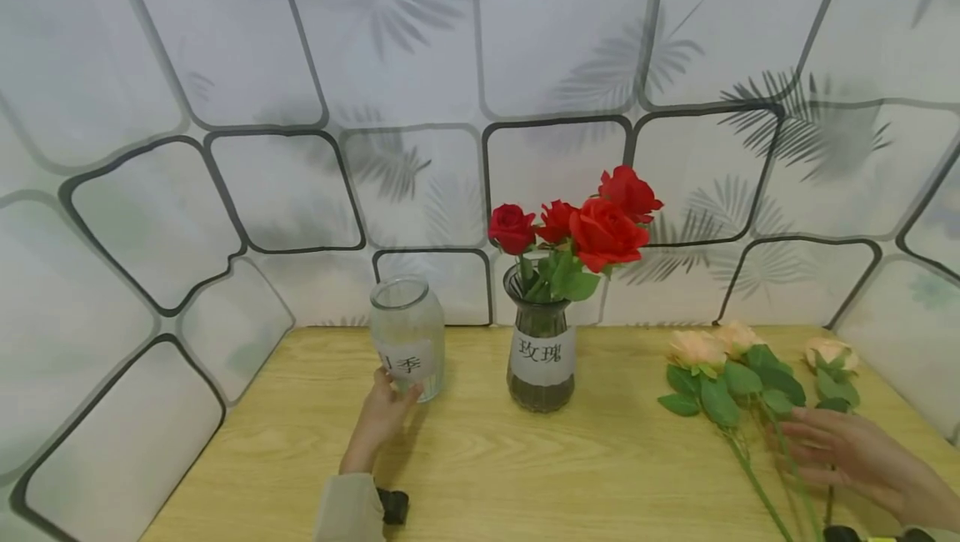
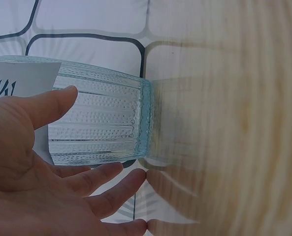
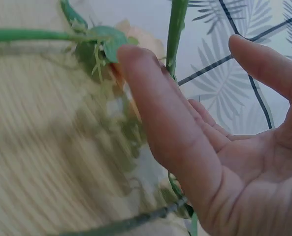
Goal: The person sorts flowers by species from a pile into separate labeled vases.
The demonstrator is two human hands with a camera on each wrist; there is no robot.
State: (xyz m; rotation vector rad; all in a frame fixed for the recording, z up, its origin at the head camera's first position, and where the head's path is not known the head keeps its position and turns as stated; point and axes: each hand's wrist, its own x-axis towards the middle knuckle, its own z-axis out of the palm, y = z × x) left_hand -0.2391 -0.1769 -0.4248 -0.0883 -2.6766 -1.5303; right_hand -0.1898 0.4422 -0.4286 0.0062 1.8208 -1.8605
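A clear ribbed glass jar (image 1: 408, 317) with a white paper label stands upright on the table at left. My left hand (image 1: 386, 413) is at its lower front, thumb over the label and fingertips by its left edge. In the left wrist view, the fingers (image 2: 113, 196) spread loosely along the jar's side. Peach roses (image 1: 697, 350) with long green stems lie on the right of the table. Over those stems is my right hand (image 1: 847, 454), its fingers extended and thumb apart. One green stem (image 3: 177, 37) passes behind its fingers in the right wrist view.
Between the hands stands a dark glass vase (image 1: 542, 396) with a white label, holding several red roses (image 1: 607, 233). Another peach rose (image 1: 831, 354) lies near the table's right edge. A patterned backdrop (image 1: 420, 183) rises behind and beside the wooden table (image 1: 480, 475).
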